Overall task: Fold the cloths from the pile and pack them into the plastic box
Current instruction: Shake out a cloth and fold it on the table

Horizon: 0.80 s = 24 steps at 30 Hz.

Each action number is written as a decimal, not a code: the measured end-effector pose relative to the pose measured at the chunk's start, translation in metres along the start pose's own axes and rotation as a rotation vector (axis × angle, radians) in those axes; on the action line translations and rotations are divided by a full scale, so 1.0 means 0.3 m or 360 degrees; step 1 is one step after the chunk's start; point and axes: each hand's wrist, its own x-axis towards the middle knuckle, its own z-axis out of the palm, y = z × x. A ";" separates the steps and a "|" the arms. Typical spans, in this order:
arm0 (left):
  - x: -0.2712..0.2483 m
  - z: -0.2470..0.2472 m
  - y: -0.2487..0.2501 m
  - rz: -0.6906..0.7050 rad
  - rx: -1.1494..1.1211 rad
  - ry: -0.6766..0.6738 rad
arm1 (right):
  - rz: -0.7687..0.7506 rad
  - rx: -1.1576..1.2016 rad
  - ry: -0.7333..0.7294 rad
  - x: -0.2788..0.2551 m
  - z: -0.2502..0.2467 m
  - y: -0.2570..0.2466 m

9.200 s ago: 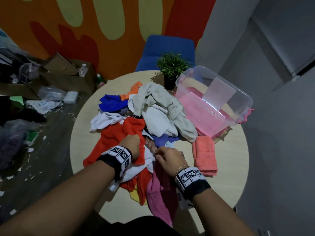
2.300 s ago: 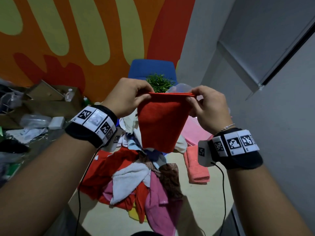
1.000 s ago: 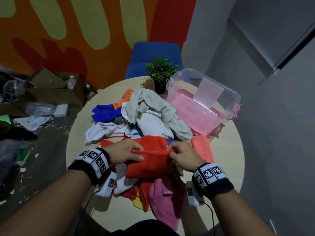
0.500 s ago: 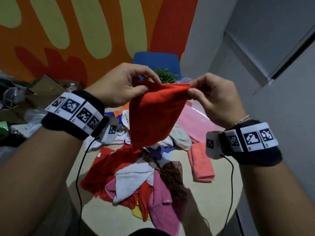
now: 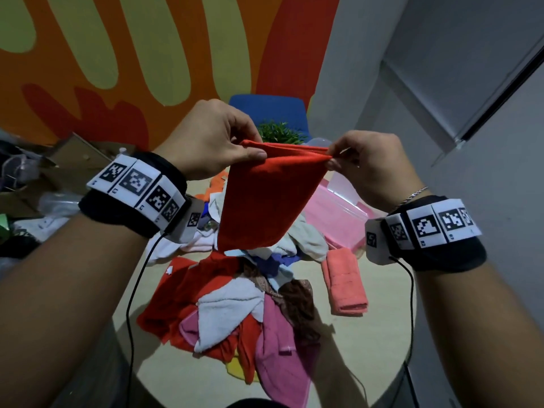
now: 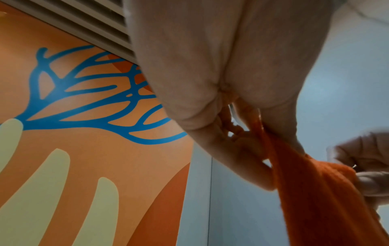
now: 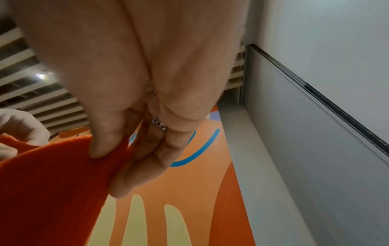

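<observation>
I hold a folded red cloth (image 5: 265,198) up in the air above the table, its lower edge hanging free. My left hand (image 5: 217,145) pinches its top left corner and my right hand (image 5: 362,163) pinches its top right corner. The left wrist view shows the red cloth (image 6: 315,199) running out from my left hand (image 6: 263,133). In the right wrist view my right hand (image 7: 118,149) pinches the red cloth (image 7: 52,183) between thumb and fingers. Below lies the pile of cloths (image 5: 235,304). The clear plastic box (image 5: 338,207), pink inside, is partly hidden behind the cloth.
A folded salmon towel (image 5: 344,281) lies on the round table (image 5: 368,348) beside the box. A small potted plant (image 5: 279,134) and a blue chair (image 5: 265,110) stand behind the table. Cardboard and clutter (image 5: 44,178) cover the floor at the left.
One second ago the red cloth was low over the pile; both hands have since raised it and now hold its top edge stretched level between them.
</observation>
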 end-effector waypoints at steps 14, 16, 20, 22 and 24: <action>0.028 0.081 -0.085 -0.0065 0.0146 -0.0034 | 0.0385 0.0474 -0.0012 0.022 0.077 -0.007; 0.019 0.067 -0.082 -0.0050 0.0040 0.0092 | 0.0405 0.0630 0.0048 0.016 0.069 -0.026; -0.029 0.013 -0.037 0.0016 -0.0217 0.0027 | 0.0306 0.0705 0.0091 -0.030 0.025 -0.055; -0.060 0.018 -0.038 -0.0036 -0.0299 -0.0210 | 0.0315 0.0702 -0.0071 -0.076 0.027 -0.056; -0.099 0.065 -0.061 -0.0094 -0.0254 -0.0491 | 0.0402 0.0685 -0.0374 -0.135 0.070 -0.041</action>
